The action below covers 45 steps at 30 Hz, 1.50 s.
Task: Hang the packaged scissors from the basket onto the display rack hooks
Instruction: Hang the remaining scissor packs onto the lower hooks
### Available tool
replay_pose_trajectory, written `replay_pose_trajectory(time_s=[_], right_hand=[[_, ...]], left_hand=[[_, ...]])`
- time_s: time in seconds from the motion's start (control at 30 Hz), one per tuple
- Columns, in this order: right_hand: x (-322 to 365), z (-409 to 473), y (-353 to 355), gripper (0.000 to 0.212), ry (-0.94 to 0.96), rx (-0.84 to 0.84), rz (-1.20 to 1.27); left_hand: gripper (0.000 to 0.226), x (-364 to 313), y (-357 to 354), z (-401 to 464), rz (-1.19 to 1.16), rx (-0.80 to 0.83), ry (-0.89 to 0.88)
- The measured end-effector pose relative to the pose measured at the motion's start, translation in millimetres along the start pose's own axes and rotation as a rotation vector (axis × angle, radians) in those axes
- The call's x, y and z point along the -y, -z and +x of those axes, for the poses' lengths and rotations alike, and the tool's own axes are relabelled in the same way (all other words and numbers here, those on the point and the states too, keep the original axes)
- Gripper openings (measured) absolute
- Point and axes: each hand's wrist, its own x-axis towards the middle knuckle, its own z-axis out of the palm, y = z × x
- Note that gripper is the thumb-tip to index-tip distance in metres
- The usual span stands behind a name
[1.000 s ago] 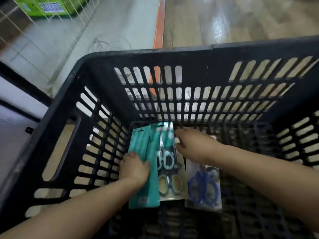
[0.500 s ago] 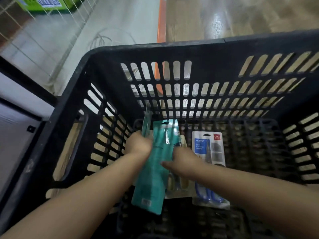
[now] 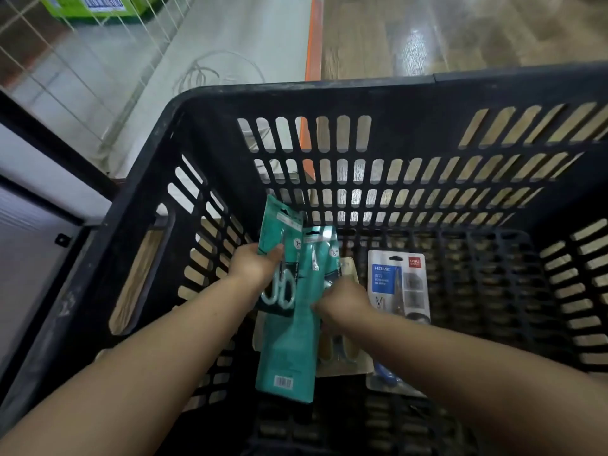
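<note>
Down inside a black slotted basket (image 3: 210, 149), both of my bare hands are at a small pile of packaged scissors. My left hand (image 3: 255, 263) grips a teal pack (image 3: 283, 245) by its left edge, thumb curled over the front, and holds it lifted and tilted with its hang-tab end pointing toward the far wall; pale scissor handles show through the front. My right hand (image 3: 342, 302) pinches a second teal pack (image 3: 289, 340) at about mid-length, fingers curled round its right edge; this pack is longer in view, its barcode end toward me, and its upper part overlaps the first pack's right side. Under it a beige pack (image 3: 348, 357) lies flat on the basket floor, mostly hidden. Just right of my right hand lies a white pack (image 3: 399, 281) with a blue label reading HOME, partly covered by my right forearm, with blue handles showing at its near end. Outside the basket, a pale floor (image 3: 210, 47), an orange strip (image 3: 312, 44) and a green box (image 3: 95, 4) behind white wire grid are at upper left.
</note>
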Motion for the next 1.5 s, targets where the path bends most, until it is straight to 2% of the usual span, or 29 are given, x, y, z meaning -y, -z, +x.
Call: replay_pose_trajectory(time_s=[0.17, 0.23, 0.33, 0.47, 0.57, 0.67, 0.83, 0.9, 1.0, 1.17, 1.33, 1.5], right_hand=[[-5.6, -2.7, 36.3, 0.019, -0.048, -0.045, 0.107], [-8.7, -4.0, 63.1, 0.007, -0.004, -0.099, 0.076], [-6.2, -12.3, 103.1, 0.013, 0.000, -0.145, 0.106], [0.4, -20.2, 125.3, 0.010, 0.017, -0.219, -0.061], [5.3, -14.4, 112.9, 0.018, 0.050, -0.240, -0.197], [8.9, -9.8, 86.7, 0.032, 0.144, -0.161, -0.204], [-2.3, -5.5, 36.8, 0.044, 0.292, 0.041, -0.196], [-9.0, -3.2, 28.1, 0.039, 0.318, 0.086, -0.307], [-21.2, -0.5, 26.1, 0.038, 0.317, 0.032, -0.394], [-37.7, 4.9, 41.0, 0.069, 0.193, -0.200, -0.295], [-42.5, 10.7, 42.4, 0.068, 0.172, -0.138, -0.195], [-35.9, 7.8, 30.6, 0.071, 0.148, -0.139, -0.240]], left_hand=[[0.032, -3.7, -0.5, -2.0, -0.035, 0.007, 0.004], [0.033, -4.7, -1.3, -2.7, -0.035, 0.012, 0.002], [0.035, -4.2, -4.2, -6.5, -0.008, 0.034, 0.001], [0.038, -2.2, -15.2, -15.8, 0.024, 0.143, 0.025], [0.037, 0.9, -22.9, -17.8, 0.029, 0.208, 0.043], [0.037, 6.3, -23.1, -14.8, 0.037, 0.206, 0.069], [0.037, 9.9, -14.1, -3.4, 0.041, 0.101, 0.081], [0.036, 9.8, -10.2, 1.4, 0.040, 0.061, 0.074], [0.036, 11.3, -6.7, 6.2, 0.046, 0.024, 0.062], [0.039, 13.1, -6.8, 8.4, 0.033, 0.026, 0.074], [0.038, 13.2, -6.3, 8.6, 0.033, 0.041, 0.094], [0.038, 12.9, -5.6, 9.1, 0.058, 0.054, 0.098]])
